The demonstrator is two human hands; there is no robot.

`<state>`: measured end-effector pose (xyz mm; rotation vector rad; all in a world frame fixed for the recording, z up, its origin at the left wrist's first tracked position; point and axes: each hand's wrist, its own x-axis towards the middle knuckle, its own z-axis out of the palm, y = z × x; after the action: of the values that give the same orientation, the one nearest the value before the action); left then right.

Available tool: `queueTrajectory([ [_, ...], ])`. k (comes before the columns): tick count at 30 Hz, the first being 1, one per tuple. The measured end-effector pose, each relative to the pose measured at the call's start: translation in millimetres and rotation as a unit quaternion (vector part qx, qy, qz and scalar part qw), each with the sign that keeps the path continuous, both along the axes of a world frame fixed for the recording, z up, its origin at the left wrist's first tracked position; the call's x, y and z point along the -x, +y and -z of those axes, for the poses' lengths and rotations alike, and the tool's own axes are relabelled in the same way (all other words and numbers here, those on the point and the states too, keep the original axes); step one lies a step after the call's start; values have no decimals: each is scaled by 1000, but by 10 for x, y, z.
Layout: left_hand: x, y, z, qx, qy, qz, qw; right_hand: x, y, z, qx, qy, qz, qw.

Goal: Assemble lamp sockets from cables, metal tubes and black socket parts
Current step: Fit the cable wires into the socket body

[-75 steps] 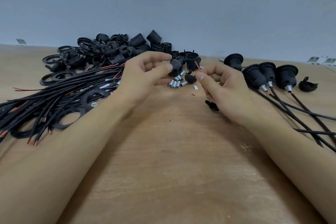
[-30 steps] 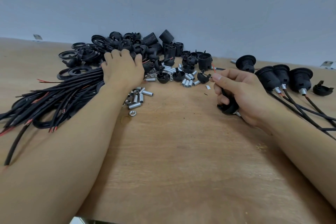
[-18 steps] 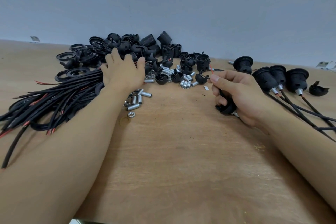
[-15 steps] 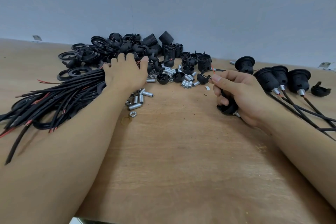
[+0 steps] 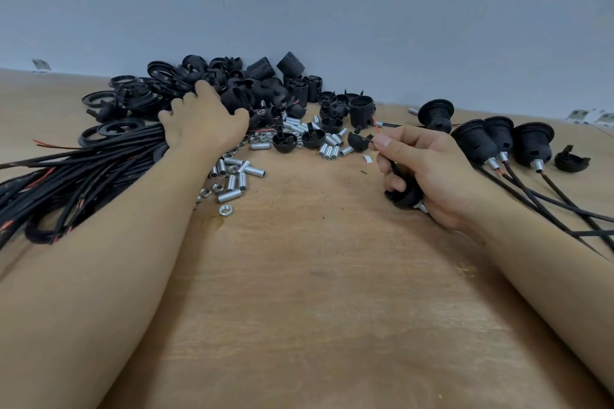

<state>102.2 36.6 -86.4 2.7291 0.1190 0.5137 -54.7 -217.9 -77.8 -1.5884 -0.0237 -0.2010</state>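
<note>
My left hand [image 5: 203, 124] reaches into the pile of black socket parts [image 5: 232, 86] at the back, fingers spread among them; what they touch is hidden. My right hand [image 5: 428, 169] grips a cable with a black socket cap [image 5: 403, 197] threaded on it. Its thumb and forefinger pinch the cable near the bare red wire end [image 5: 375, 124]. Loose metal tubes [image 5: 237, 176] and nuts lie between my hands. A bundle of black cables [image 5: 66, 176] lies at the left.
Three assembled sockets [image 5: 501, 143] with cables trailing toward me stand at the right, another socket [image 5: 435, 114] behind them. A black half cap [image 5: 569, 161] lies at the far right. The wooden table [image 5: 315, 292] ends at a blue-grey wall.
My left hand let go of the black part it held, dropped to the table and has since slid back into the pile of socket parts. My right hand keeps hold of the cable.
</note>
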Motion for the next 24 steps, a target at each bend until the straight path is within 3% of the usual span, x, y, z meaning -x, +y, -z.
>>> queueTrajectory([
  [3, -3, 3, 19, -14, -6, 15, 1000, -3, -4, 7, 1, 0, -2, 1000],
  [7, 25, -2, 9, 9, -81, 51, 995, -3, -13, 11, 8, 2, -4, 1000],
  [12, -1, -3, 4, -69, -23, 153, 986, -7, -16, 13, 4, 2, -8, 1000],
  [18, 9, 18, 19, 94, -81, 135, 983, -16, -14, 22, 6, 2, -9, 1000],
  [24, 72, -16, -25, 133, -158, 157, 966, -5, -4, 10, 5, 3, -4, 1000],
])
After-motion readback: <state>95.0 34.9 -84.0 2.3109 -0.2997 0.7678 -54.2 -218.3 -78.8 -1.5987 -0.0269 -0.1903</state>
